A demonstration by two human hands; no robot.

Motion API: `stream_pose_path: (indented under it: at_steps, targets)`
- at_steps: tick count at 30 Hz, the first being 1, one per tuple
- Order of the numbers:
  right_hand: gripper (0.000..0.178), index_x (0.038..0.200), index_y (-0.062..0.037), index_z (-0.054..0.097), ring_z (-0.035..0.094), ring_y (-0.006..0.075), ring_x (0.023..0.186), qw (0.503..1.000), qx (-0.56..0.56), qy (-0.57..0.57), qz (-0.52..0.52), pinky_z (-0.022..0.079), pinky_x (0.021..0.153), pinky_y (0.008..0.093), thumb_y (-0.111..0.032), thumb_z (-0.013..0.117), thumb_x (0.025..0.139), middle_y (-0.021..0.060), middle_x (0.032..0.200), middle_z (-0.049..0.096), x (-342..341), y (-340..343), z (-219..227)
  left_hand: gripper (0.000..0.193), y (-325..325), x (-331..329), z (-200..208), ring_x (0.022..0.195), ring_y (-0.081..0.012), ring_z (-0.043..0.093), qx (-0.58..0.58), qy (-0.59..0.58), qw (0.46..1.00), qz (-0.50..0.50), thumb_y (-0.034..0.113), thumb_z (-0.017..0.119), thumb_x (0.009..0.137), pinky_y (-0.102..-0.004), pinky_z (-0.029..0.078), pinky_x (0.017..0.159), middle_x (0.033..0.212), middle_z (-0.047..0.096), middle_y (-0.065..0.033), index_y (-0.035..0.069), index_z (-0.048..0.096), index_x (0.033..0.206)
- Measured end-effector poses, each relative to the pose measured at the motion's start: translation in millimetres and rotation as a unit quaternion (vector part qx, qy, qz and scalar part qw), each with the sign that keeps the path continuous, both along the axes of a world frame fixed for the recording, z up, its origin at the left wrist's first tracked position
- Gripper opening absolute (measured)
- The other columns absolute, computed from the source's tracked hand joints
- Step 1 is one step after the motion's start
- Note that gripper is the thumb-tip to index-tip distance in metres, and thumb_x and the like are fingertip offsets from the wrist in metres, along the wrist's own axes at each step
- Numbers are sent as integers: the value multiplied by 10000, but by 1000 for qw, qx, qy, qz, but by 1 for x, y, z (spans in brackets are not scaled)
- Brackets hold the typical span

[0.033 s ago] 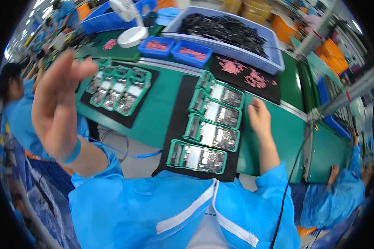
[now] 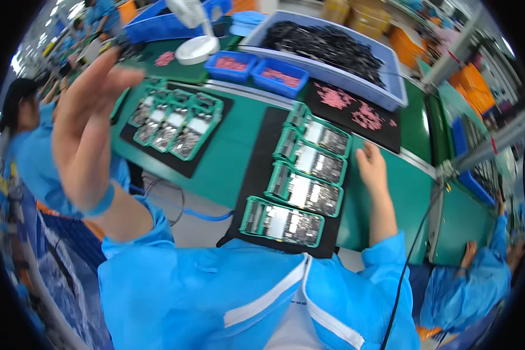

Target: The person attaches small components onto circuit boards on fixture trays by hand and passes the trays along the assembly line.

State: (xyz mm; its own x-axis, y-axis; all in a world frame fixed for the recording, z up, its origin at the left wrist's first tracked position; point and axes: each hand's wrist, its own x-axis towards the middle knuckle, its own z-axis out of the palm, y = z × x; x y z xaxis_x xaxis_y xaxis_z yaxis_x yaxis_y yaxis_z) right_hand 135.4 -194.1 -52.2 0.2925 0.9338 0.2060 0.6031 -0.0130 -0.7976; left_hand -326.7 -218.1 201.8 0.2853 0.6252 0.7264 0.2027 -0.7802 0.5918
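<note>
The right hand [image 2: 372, 166] is lying flat, fingers together, against the edge of the black mat [image 2: 261, 153] on the green bench [image 2: 233, 160], seemingly steadying four green trays [image 2: 304, 175] of grey boards stacked in a column. The left hand [image 2: 87, 128] is hanging raised, spread and empty. Next move likely calls for bringing it down.
</note>
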Motion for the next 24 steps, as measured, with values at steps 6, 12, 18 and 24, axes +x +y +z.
stream_pose_path:
  at_steps: [6,12,18,24]
  targets:
    - [513,884,61,662,519,98,594,987,-143,65,-20,389,509,275,-419,764,736,45,700,605,-7,26,16,718,139,-93,-75,1178,-205,495,-310,91,927,188,394,663,870,-312,392,988,1286,519,-160,-58,398,1362]
    - [238,826,44,659,607,136,665,963,-71,261,-19,476,609,279,-158,754,745,92,779,672,-25,26,11,1031,222,-158,-184,1224,-332,502,-307,212,845,383,661,712,668,-385,397,1013,1293,524,-261,-110,449,1300]
    - [442,1127,77,492,644,180,854,877,9,475,-73,518,791,306,-18,730,766,143,970,653,-30,-7,5,1141,261,-244,-260,1312,-359,394,-356,185,802,443,819,511,693,-367,279,1091,1378,428,-289,-89,380,1372]
    - [347,1052,33,592,647,194,889,800,197,511,-244,515,811,314,42,720,730,113,1008,670,41,-111,1,909,281,-256,-284,1313,-370,378,-325,219,835,388,699,364,875,-369,257,1092,1415,403,-249,-48,366,1393]
